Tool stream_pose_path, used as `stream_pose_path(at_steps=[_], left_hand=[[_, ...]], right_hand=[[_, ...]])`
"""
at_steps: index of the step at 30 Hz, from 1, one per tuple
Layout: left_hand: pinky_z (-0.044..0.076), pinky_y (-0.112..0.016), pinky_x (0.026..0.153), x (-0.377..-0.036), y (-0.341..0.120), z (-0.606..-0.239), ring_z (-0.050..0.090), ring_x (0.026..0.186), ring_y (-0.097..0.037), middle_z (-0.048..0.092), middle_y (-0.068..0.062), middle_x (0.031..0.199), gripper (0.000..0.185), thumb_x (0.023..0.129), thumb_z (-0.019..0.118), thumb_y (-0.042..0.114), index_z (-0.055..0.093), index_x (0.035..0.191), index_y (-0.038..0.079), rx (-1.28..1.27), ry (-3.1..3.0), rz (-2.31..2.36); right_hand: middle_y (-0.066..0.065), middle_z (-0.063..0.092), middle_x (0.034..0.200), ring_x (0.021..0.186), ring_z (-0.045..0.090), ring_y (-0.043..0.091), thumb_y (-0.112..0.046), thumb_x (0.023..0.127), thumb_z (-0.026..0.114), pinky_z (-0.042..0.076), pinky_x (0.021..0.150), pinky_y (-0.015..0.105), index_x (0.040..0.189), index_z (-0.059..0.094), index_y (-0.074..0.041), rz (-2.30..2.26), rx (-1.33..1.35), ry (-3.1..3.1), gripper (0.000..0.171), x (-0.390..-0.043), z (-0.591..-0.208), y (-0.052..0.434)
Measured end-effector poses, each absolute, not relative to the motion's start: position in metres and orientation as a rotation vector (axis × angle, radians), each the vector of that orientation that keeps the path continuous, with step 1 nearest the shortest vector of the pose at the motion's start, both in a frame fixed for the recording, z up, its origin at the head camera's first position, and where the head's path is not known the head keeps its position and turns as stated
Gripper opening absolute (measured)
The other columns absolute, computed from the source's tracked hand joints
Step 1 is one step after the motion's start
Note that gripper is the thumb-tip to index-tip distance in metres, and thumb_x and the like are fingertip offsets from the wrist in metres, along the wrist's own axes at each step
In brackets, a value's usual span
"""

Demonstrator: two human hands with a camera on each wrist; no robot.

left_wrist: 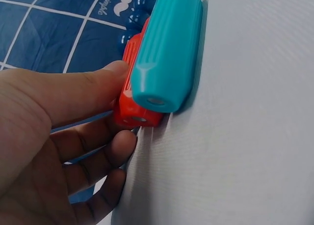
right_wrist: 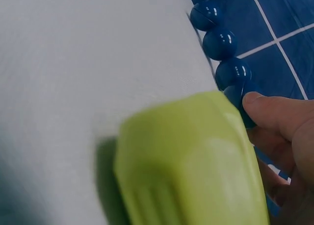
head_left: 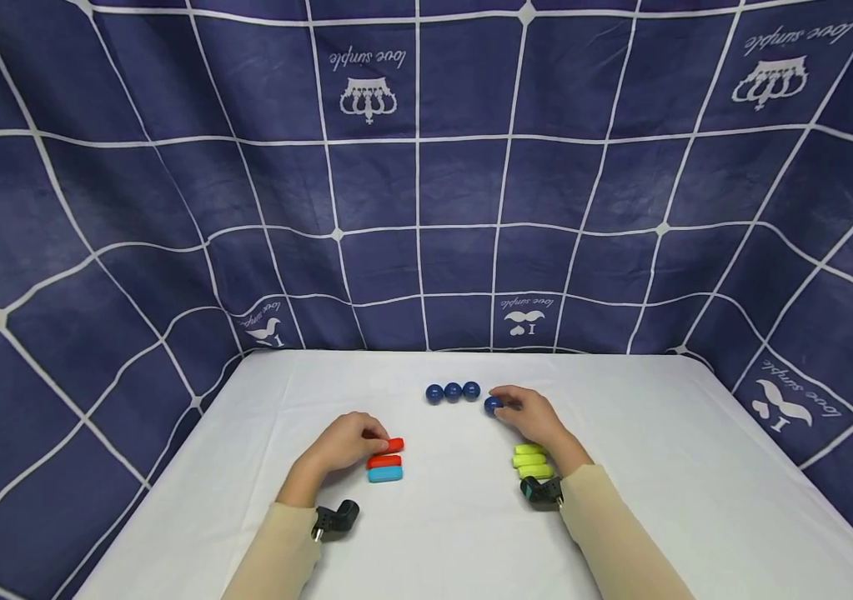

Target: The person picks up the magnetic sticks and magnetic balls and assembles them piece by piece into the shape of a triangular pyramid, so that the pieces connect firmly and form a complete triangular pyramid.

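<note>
I see the left hand (head_left: 342, 446) lying low on the white table (head_left: 659, 500), thumb and fingers pinching the farthest red block (head_left: 393, 445) — that block heads a short stack-like row, with a second red block (head_left: 384, 461) and a teal block (head_left: 384, 475) just nearer to me. The right hand (head_left: 534, 417) reaches forward, its fingertips curled round a dark blue ball (head_left: 493, 405). Three more blue balls (head_left: 452, 392) sit in a line just left of it. Three yellow-green blocks (head_left: 530, 460) lie beside the right wrist.
</note>
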State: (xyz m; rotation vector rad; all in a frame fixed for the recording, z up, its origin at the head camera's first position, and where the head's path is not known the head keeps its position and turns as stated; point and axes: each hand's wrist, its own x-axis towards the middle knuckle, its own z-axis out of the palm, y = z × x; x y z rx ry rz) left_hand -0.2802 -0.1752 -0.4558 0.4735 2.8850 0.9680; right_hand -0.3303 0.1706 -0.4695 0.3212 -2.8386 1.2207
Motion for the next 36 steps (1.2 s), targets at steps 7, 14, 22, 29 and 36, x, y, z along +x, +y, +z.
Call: stream_pose_path(at_steps=[7, 14, 22, 29, 36], left_hand=[[0.048, -0.032, 0.081, -0.282, -0.171, -0.457, 0.055, 0.08, -0.01, 0.067, 0.007, 0.081, 0.009, 0.089, 0.074, 0.021, 0.075, 0.086, 0.013, 0.425, 2.9, 0.998], [0.046, -0.026, 0.068, -0.283, -0.165, -0.455, 0.055, 0.072, -0.01, 0.067, 0.005, 0.079, 0.004, 0.087, 0.077, 0.016, 0.072, 0.087, 0.015, 0.358, 2.921, 1.108], [0.049, -0.025, 0.064, -0.288, -0.148, -0.451, 0.057, 0.071, -0.012, 0.068, 0.002, 0.084, 0.008, 0.087, 0.076, 0.011, 0.071, 0.093, 0.012, 0.364, 2.904, 1.197], [0.05, -0.026, 0.066, -0.293, -0.132, -0.446, 0.058, 0.076, -0.014, 0.071, -0.002, 0.095, 0.014, 0.088, 0.073, 0.008, 0.072, 0.101, 0.013, 0.44, 2.864, 1.203], [0.053, -0.024, 0.066, -0.297, -0.114, -0.446, 0.062, 0.08, -0.014, 0.072, -0.008, 0.108, 0.024, 0.089, 0.071, 0.006, 0.072, 0.113, 0.008, 0.496, 2.816, 1.245]], right_hand=[[0.008, 0.072, 0.122, 0.117, 0.064, 0.031, -0.016, 0.091, 0.071, 0.045, 0.104, 0.053, 0.121, 0.071, -0.018, 1.229, 0.317, -2.844, 0.03, -0.321, -0.469, 0.17], [0.008, 0.073, 0.117, 0.117, 0.064, 0.034, -0.016, 0.09, 0.072, 0.046, 0.103, 0.053, 0.118, 0.071, -0.016, 1.167, 0.37, -2.808, 0.028, -0.316, -0.469, 0.164], [0.007, 0.075, 0.111, 0.116, 0.065, 0.034, -0.016, 0.089, 0.074, 0.046, 0.103, 0.053, 0.117, 0.071, -0.014, 1.104, 0.385, -2.772, 0.028, -0.313, -0.468, 0.163], [0.005, 0.076, 0.105, 0.113, 0.066, 0.034, -0.016, 0.088, 0.075, 0.047, 0.101, 0.055, 0.117, 0.071, -0.014, 1.04, 0.371, -2.777, 0.029, -0.309, -0.468, 0.163], [0.003, 0.076, 0.106, 0.115, 0.065, 0.032, -0.019, 0.088, 0.076, 0.046, 0.103, 0.054, 0.115, 0.072, -0.019, 1.049, 0.367, -2.81, 0.027, -0.31, -0.469, 0.161]])
